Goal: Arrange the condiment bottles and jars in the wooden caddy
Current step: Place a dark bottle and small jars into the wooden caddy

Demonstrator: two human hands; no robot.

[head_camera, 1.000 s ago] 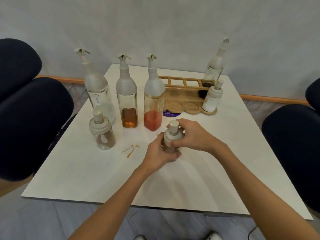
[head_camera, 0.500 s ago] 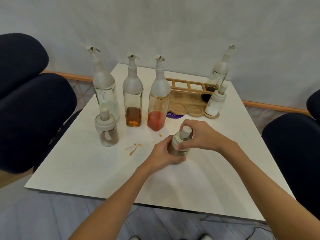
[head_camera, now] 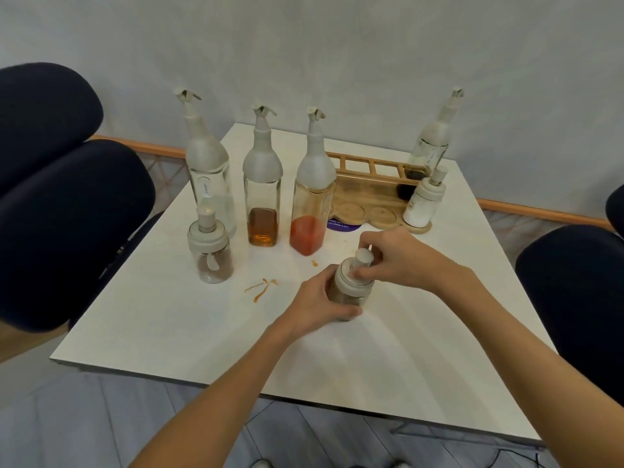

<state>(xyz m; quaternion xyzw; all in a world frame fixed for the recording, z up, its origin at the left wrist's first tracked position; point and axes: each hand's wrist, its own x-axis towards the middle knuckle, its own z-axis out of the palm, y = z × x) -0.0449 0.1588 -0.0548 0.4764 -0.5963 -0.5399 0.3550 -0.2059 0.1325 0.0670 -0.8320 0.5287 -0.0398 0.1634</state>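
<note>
A small spice jar [head_camera: 351, 282] with a cream lid stands tilted on the white table [head_camera: 169, 319]. My left hand [head_camera: 317, 302] grips its glass body, and my right hand [head_camera: 395, 258] pinches the lid's knob from the right. The wooden caddy [head_camera: 368, 201] sits at the back and holds a tall dark-liquid bottle [head_camera: 435, 143] and a white-filled jar [head_camera: 422, 204] at its right end. Left of the caddy stand a clear bottle [head_camera: 209, 170], an amber bottle [head_camera: 262, 194] and a red-sauce bottle [head_camera: 312, 194]. A second brown-filled jar [head_camera: 211, 251] stands front left.
Orange sauce smears [head_camera: 261, 287] mark the table left of my hands. A purple sticker [head_camera: 342, 225] lies by the caddy's front edge. Dark blue chairs flank the table, one on the left [head_camera: 67, 214] and another on the right [head_camera: 574, 292]. A grey wall rises behind.
The jar in my hands has shifted a little to the right and toward the caddy and now leans. Both hands keep their hold. The view has tilted up slightly.
</note>
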